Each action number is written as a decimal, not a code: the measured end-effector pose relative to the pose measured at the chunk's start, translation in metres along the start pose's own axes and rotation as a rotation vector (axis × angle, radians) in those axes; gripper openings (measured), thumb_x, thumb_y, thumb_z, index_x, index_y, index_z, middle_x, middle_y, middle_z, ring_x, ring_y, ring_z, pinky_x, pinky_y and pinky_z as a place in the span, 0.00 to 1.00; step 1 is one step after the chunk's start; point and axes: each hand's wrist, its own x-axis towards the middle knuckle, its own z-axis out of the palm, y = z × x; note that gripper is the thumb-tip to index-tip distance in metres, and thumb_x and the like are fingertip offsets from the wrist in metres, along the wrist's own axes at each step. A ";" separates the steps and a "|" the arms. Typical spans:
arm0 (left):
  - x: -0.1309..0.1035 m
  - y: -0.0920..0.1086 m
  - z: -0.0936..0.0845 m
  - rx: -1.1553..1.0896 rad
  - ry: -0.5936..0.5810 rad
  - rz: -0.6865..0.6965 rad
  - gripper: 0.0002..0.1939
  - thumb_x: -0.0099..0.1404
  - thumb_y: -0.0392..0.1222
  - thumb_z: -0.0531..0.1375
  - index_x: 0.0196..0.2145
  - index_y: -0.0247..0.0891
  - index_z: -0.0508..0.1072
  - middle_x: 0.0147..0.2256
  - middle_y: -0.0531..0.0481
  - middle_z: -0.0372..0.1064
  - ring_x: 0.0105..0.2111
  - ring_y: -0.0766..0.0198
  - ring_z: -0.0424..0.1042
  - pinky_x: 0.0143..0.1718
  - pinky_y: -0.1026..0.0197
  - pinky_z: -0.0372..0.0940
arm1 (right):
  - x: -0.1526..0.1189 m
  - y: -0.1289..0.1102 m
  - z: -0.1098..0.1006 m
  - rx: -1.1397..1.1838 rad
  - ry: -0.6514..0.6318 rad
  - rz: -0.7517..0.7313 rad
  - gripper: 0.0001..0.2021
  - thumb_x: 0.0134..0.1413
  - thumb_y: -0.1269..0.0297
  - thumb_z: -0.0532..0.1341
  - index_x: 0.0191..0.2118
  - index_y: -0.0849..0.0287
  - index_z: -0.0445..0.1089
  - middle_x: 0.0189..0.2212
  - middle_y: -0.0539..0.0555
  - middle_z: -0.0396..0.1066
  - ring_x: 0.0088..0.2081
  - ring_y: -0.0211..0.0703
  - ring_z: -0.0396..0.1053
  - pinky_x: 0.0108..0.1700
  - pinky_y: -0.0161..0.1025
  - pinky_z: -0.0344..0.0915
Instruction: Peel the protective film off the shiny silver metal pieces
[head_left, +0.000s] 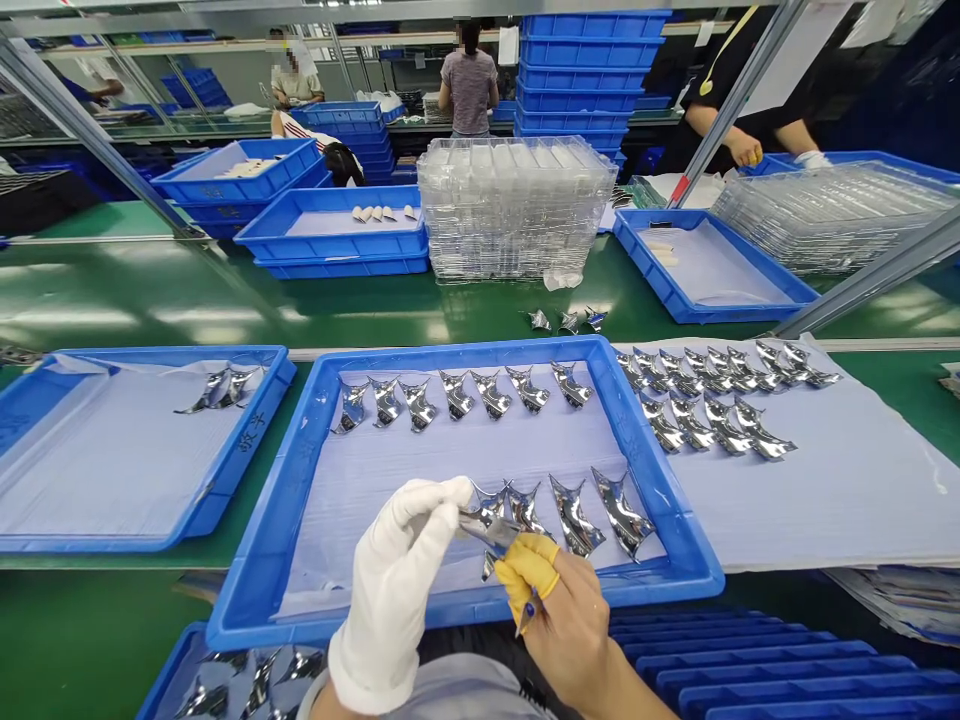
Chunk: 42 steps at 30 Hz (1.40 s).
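Note:
My left hand (pixel 397 585), in a white glove, is closed with thumb and fingertips pinching one end of a shiny chrome-coloured curved part (pixel 486 527). My right hand (pixel 566 620), with yellow finger cots on its fingertips, is closed at the other end of that part. A slim pen-like tool (pixel 527 613) with a blue bit pokes out below its fingers; its kind is unclear. Both hands are over the near side of a blue tray (pixel 281 500) lined with white sheet. More chrome parts (pixel 576 515) lie in the tray beside my right hand, and a row (pixel 457 395) runs along its far side.
A second blue tray (pixel 247 440) is at left. Several chrome parts rest on a white sheet (pixel 832 480) at right. Clear plastic trays (pixel 517 210) are stacked beyond, near more blue trays (pixel 712 265). A blue bin (pixel 169 690) of chrome parts is below left. Co-workers stand behind.

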 end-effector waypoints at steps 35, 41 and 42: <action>0.015 0.020 0.005 0.084 0.112 0.005 0.08 0.59 0.43 0.73 0.32 0.40 0.80 0.33 0.51 0.81 0.34 0.64 0.79 0.39 0.66 0.75 | 0.021 -0.003 0.009 1.382 -0.307 1.318 0.24 0.48 0.46 0.76 0.31 0.57 0.66 0.13 0.35 0.51 0.15 0.25 0.39 0.19 0.29 0.38; 0.016 0.026 0.002 0.136 0.063 -0.010 0.07 0.59 0.43 0.73 0.33 0.42 0.80 0.34 0.53 0.81 0.34 0.66 0.78 0.40 0.66 0.73 | 0.022 -0.006 0.009 1.359 -0.217 1.252 0.23 0.47 0.46 0.76 0.30 0.58 0.68 0.14 0.36 0.51 0.15 0.25 0.40 0.19 0.29 0.38; 0.017 0.024 0.001 0.122 0.068 -0.060 0.09 0.58 0.45 0.73 0.34 0.41 0.80 0.35 0.52 0.81 0.35 0.64 0.79 0.41 0.66 0.74 | 0.023 -0.007 0.008 1.340 -0.196 1.227 0.23 0.47 0.46 0.76 0.30 0.58 0.68 0.15 0.37 0.51 0.16 0.25 0.40 0.19 0.30 0.38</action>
